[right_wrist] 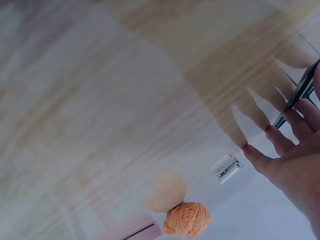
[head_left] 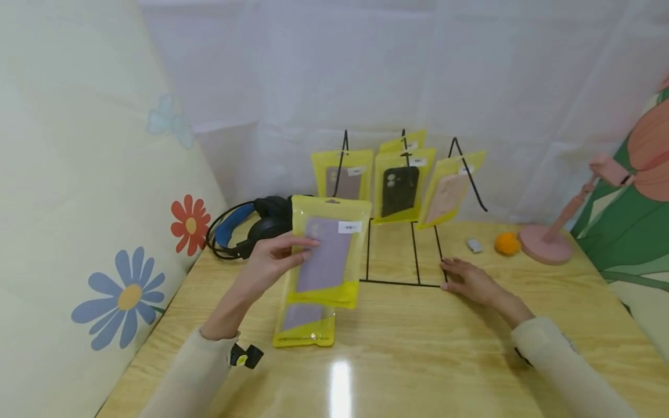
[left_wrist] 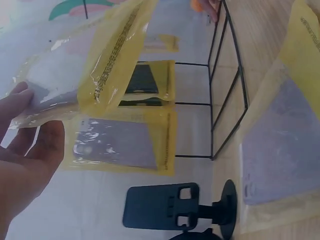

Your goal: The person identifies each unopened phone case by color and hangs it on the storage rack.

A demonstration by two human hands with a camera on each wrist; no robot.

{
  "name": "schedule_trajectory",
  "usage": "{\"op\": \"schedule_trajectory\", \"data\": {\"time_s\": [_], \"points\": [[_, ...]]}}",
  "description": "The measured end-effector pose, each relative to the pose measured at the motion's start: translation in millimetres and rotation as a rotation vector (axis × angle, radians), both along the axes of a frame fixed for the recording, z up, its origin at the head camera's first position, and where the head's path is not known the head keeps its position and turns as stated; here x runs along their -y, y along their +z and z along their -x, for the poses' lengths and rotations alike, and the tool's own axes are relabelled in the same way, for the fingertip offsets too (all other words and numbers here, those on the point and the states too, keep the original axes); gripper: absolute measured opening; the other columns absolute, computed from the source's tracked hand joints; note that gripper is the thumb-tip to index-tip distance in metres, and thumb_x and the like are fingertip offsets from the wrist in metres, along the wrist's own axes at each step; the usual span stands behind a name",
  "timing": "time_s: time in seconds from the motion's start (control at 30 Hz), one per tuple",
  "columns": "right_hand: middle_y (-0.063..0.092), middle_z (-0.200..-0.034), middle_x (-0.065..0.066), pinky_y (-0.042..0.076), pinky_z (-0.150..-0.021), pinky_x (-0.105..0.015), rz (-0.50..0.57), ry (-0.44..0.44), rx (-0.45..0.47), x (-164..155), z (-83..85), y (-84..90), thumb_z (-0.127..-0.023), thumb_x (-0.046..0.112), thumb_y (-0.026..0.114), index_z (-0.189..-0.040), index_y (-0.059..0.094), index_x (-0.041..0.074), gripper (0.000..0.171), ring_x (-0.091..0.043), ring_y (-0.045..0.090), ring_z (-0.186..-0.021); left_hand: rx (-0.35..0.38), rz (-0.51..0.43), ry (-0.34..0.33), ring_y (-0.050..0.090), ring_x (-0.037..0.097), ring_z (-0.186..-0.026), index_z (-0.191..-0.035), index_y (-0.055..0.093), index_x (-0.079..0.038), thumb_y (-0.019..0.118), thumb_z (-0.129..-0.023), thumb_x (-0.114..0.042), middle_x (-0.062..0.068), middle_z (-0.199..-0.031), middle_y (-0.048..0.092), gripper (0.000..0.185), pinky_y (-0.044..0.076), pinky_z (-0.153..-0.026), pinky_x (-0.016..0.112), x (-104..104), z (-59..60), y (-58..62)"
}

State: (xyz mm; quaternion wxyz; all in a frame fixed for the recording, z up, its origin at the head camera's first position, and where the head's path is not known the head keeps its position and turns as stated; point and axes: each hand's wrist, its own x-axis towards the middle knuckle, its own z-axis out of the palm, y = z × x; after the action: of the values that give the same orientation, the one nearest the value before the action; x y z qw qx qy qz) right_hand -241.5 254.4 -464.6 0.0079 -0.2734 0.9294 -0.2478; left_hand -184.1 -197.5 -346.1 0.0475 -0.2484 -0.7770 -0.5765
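My left hand (head_left: 272, 261) pinches a yellow-edged clear pouch holding a purple phone case (head_left: 326, 255), with the thumb in front, and holds it up before the rack's left side. Partly hidden under it, a second pouch with a purple phone case (head_left: 303, 325) lies on the table. My right hand (head_left: 473, 283) grips the front right corner of the black wire rack (head_left: 402, 283), low at the tabletop. From the rack's hooks hang several pouched cases: a mauve one (head_left: 351, 181) at left, a black one (head_left: 399, 188) in the middle and a pale pink one (head_left: 445, 197) at right.
Black headphones (head_left: 269, 223) lie at the back left, beside a black phone stand (left_wrist: 162, 206). Right of the rack are a small grey clip-like object (head_left: 474, 245), an orange yarn ball (head_left: 507, 244) and a pink stand (head_left: 546, 244) with a round base. A white cloth hangs behind the table.
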Motion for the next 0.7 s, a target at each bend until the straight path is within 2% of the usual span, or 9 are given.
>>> {"op": "schedule_trajectory", "data": {"time_s": [0.2,0.37,0.47,0.6,0.7], "points": [[0.042,-0.141,-0.03,0.026,-0.104,-0.064,0.006,0.001,-0.004,-0.4,0.8,-0.2,-0.091,0.022,0.068,-0.136,0.048,-0.009,0.058,-0.053,0.031,-0.131,0.008,-0.039,0.037,0.049,0.016,-0.077,-0.111,0.072,-0.005,0.067,-0.09,-0.006,0.002,-0.109,0.067,0.021,0.045,-0.067,0.022,-7.4,18.1,-9.4],[0.043,-0.14,-0.03,0.027,-0.102,-0.064,0.023,0.002,-0.013,0.5,-0.8,0.4,-0.09,0.021,0.068,-0.135,0.049,-0.01,0.057,-0.054,0.032,-0.13,0.044,-0.036,0.064,0.038,0.015,-0.064,-0.113,0.072,-0.005,0.065,-0.091,-0.005,0.001,-0.099,0.064,0.022,0.037,-0.061,0.024,-11.5,35.7,-15.3],[0.043,-0.14,-0.03,0.027,-0.102,-0.065,0.028,0.008,-0.017,-0.3,-0.7,0.7,-0.091,0.02,0.068,-0.135,0.049,-0.01,0.057,-0.054,0.032,-0.13,0.035,-0.019,0.073,0.035,0.016,-0.061,-0.113,0.072,-0.005,0.064,-0.092,-0.006,0.005,-0.095,0.063,0.023,0.036,-0.061,0.025,-17.5,43.4,-9.8],[0.043,-0.141,-0.03,0.028,-0.102,-0.064,0.017,0.012,-0.022,-2.0,0.5,-0.8,-0.091,0.021,0.067,-0.135,0.049,-0.01,0.057,-0.054,0.032,-0.13,0.015,-0.017,0.082,0.039,0.017,-0.066,-0.114,0.071,-0.002,0.063,-0.092,-0.005,0.01,-0.095,0.063,0.023,0.04,-0.065,0.027,-26.1,50.9,1.6],[0.042,-0.141,-0.03,0.028,-0.103,-0.064,0.012,0.008,-0.016,-1.6,0.8,-1.8,-0.091,0.022,0.067,-0.135,0.049,-0.009,0.057,-0.053,0.032,-0.131,0.001,-0.048,0.104,0.04,0.017,-0.07,-0.114,0.071,-0.003,0.065,-0.092,-0.006,0.01,-0.097,0.064,0.023,0.038,-0.065,0.026,-27.2,69.7,-6.0]]}}
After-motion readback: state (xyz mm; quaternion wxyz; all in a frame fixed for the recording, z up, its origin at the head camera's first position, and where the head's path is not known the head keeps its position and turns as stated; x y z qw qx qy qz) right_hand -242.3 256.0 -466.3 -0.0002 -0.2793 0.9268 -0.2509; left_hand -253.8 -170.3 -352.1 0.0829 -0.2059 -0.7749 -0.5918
